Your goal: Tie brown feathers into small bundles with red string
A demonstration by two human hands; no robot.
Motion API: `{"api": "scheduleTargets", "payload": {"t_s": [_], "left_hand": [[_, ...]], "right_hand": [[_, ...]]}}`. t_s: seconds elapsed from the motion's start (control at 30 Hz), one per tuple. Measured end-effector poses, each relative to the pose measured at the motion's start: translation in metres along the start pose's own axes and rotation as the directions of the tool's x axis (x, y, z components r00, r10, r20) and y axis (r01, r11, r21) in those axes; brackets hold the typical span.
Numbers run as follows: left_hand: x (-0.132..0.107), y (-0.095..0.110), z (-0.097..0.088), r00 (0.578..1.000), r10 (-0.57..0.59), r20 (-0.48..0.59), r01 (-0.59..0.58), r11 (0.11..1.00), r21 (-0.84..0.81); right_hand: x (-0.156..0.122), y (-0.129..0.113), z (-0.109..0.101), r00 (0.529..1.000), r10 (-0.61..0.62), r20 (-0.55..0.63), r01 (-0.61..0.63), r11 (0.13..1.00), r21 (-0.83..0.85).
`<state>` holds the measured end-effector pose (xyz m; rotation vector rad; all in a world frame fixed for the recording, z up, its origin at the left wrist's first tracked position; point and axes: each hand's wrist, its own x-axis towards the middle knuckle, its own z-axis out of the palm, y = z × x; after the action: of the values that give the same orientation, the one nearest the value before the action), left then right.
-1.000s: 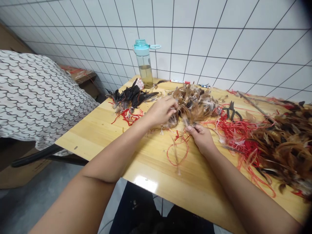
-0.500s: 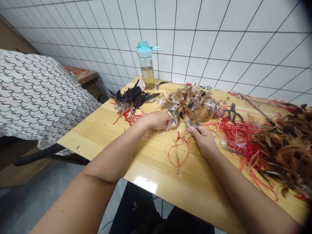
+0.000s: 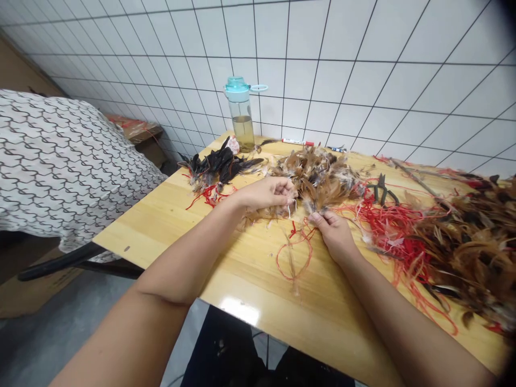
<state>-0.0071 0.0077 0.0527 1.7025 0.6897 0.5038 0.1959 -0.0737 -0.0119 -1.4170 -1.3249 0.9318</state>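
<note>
My right hand [image 3: 331, 224] pinches the base of a small bunch of brown feathers [image 3: 316, 198], which fans out away from me. A loop of red string [image 3: 278, 263] hangs from below that hand onto the wooden table. To its left, my left hand [image 3: 276, 192] is closed at the fingertips on a short white string [image 3: 289, 208], whose end curls down from the fingers. Just beyond both hands lies a pile of brown and white feathers [image 3: 308, 164]. Some loose feather fluff rests under my left wrist.
Black feathers [image 3: 220, 165] lie at the far left, near a water bottle [image 3: 243, 126]. Markers [image 3: 297, 142] lie by the tiled wall. On the right are pliers [image 3: 382, 191], tangled red string [image 3: 387, 223] and a large brown feather heap [image 3: 475, 252]. Patterned cloth [image 3: 72, 166] hangs left of the table [image 3: 161, 231].
My left hand has lifted and turned, moving slightly right toward the feather bunch, with the white string now showing at its fingers. My right hand keeps its hold. The view has tipped slightly.
</note>
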Motion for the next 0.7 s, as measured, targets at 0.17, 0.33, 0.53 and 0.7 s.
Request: {"api": "scheduleTargets", "payload": {"t_s": [0.17,0.33,0.53,0.7], "left_hand": [[0.006,-0.008,0.02,0.998,-0.061,0.011,0.062,0.983,-0.174],[0.01,-0.016,0.027,0.998,-0.041,-0.038,0.034,0.987,-0.157],[0.012,-0.017,0.013,0.964,0.149,-0.219,0.029,0.763,0.646],[0.001,-0.001,0.001,0.964,0.194,-0.18,0.073,0.459,0.885]], "right_hand": [[0.002,0.007,0.002,1.0,0.002,0.003,-0.002,0.999,0.041],[0.004,0.012,0.003,1.0,-0.001,0.028,-0.001,0.997,0.081],[0.003,0.011,0.004,1.0,0.021,-0.005,-0.02,0.997,0.069],[0.003,0.01,0.003,0.999,0.02,-0.03,-0.018,0.998,0.063]]}}
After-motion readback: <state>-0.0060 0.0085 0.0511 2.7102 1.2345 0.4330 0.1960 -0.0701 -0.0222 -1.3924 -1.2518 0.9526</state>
